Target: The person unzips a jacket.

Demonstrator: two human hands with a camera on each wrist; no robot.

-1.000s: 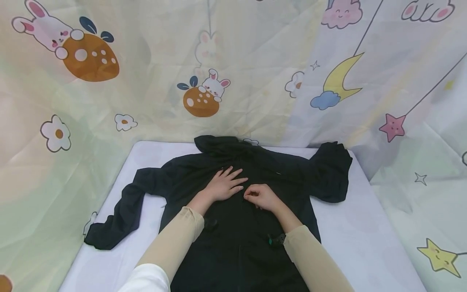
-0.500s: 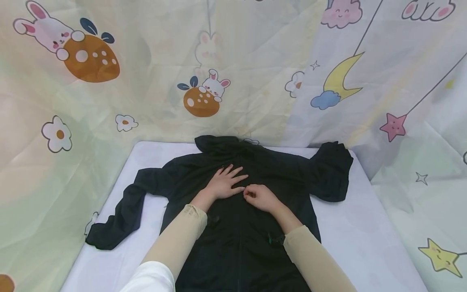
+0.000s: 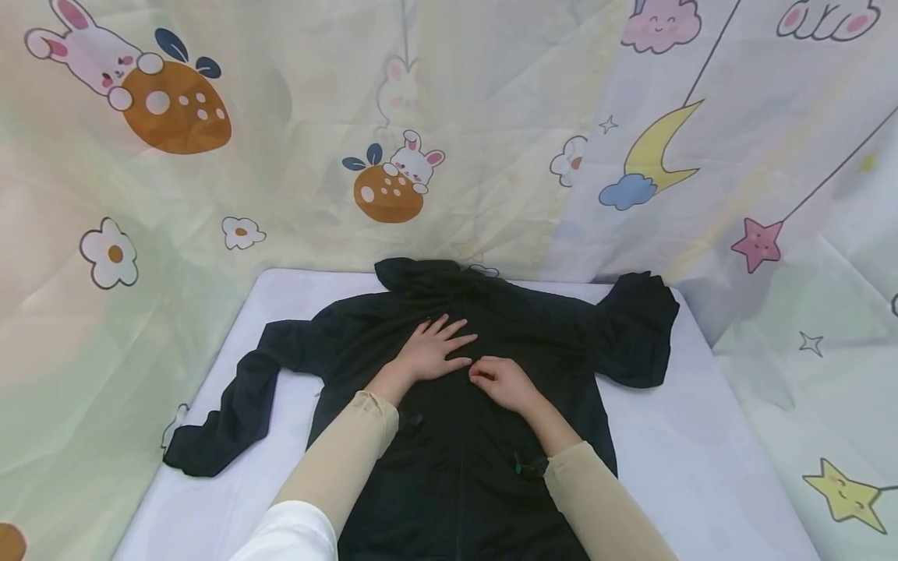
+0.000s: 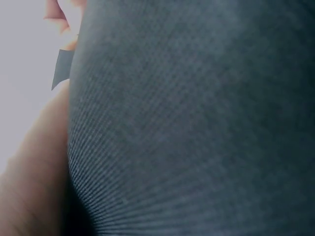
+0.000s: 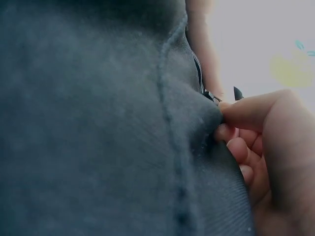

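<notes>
A black zip-up jacket (image 3: pixel 421 491) lies front up, its sleeves spread to both sides. My left hand (image 3: pixel 431 352) rests flat on its chest with the fingers spread. Just right of that thumb, my right hand (image 3: pixel 507 382) pinches at the front zip. Up close in the right wrist view, the small zipper slider (image 5: pixel 210 96) sits right at the thumb and index finger; its pull is mostly hidden by them. Black cloth fills most of the left wrist view, with part of the left hand (image 4: pixel 39 157) at its left edge.
The jacket lies on a white tabletop (image 3: pixel 687 467). Its left sleeve (image 3: pixel 242 397) bends toward the near left, while the right sleeve (image 3: pixel 634 331) is bunched at the far right. A printed cloth curtain (image 3: pixel 491 117) stands close behind and along the sides.
My left forearm and hand have shifted slightly right and up the chest. The right hand stays almost in place, its pinch kept. The jacket's outline looks nearly the same.
</notes>
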